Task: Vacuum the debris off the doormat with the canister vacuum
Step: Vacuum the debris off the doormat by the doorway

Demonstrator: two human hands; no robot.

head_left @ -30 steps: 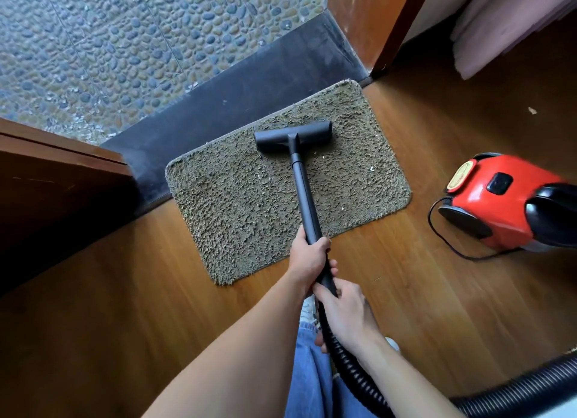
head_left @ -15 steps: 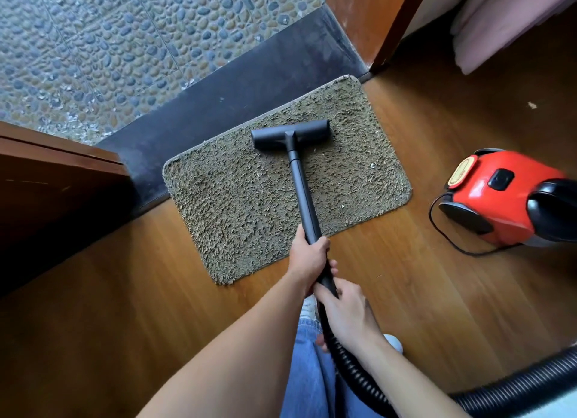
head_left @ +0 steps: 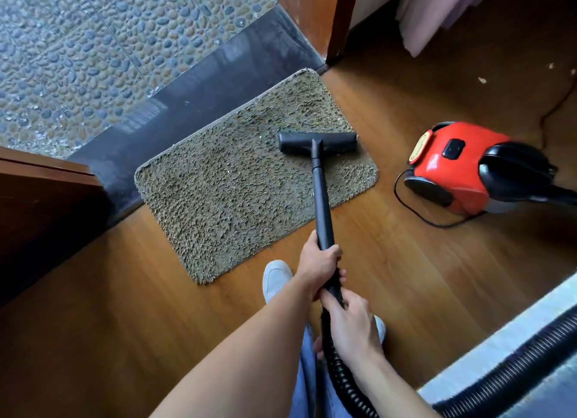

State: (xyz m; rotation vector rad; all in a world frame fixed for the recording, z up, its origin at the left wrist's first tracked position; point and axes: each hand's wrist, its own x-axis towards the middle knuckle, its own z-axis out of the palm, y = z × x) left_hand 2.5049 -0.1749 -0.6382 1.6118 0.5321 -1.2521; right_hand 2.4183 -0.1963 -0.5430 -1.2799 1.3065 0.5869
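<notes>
Both bare forearms reach forward from the bottom of the view, close together. The left hand [head_left: 318,266] sits higher, its fingers curled over the straight black plastic vacuum wand [head_left: 321,196] and its thumb wrapped round the near side. The right hand [head_left: 352,322] grips just below it, touching it, closed round the wand's lower end where the ribbed black flexible hose [head_left: 338,370] joins. The wand slants away from the hands to the wide black T-shaped floor nozzle [head_left: 317,143], which lies flat on the right part of the shaggy olive-brown rectangular doormat [head_left: 224,192]. The mat rests on the brown wooden plank floor [head_left: 421,277], its far edge against the dark grey stone threshold [head_left: 187,96]. The red and black canister vacuum [head_left: 452,171] stands on the floor to the right of the mat, apart from it. A white shoe [head_left: 274,278] shows beside the left wrist.
</notes>
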